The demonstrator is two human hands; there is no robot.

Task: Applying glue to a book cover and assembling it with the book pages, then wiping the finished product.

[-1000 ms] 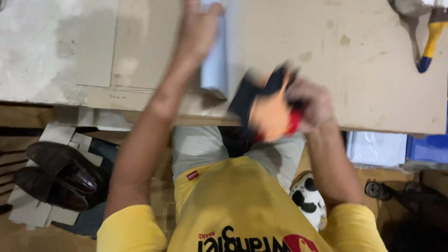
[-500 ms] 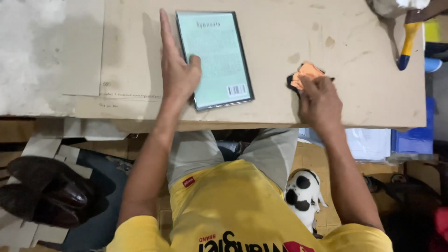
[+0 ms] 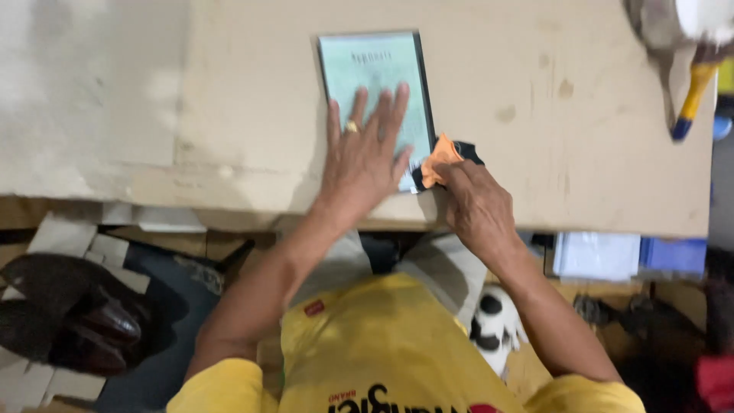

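well, the wide brown cardboard-topped worktable (image 3: 535,115) carries a pale green dark-framed flat panel (image 3: 376,99), lying near the front edge. the left hand (image 3: 363,160) presses on it, fingers spread flat, holding nothing. the right hand (image 3: 478,210) has its fingers pinched around a small orange and black cloth (image 3: 442,162) at the panel's lower right corner. the panel looks thin, stiff, smooth, likely fragile; best held by its edges. half a second ago the left hand lay along the panel's left side and the cloth sat apart from it.

A: The book (image 3: 375,84)?
B: Pale green, dark edged. The cloth (image 3: 442,162) is orange and black.
A: The table (image 3: 535,115)?
B: Tan, brown-spotted. Yellow shirt (image 3: 382,344), yellow-and-blue handle (image 3: 692,95), dark brown shoes (image 3: 69,313).
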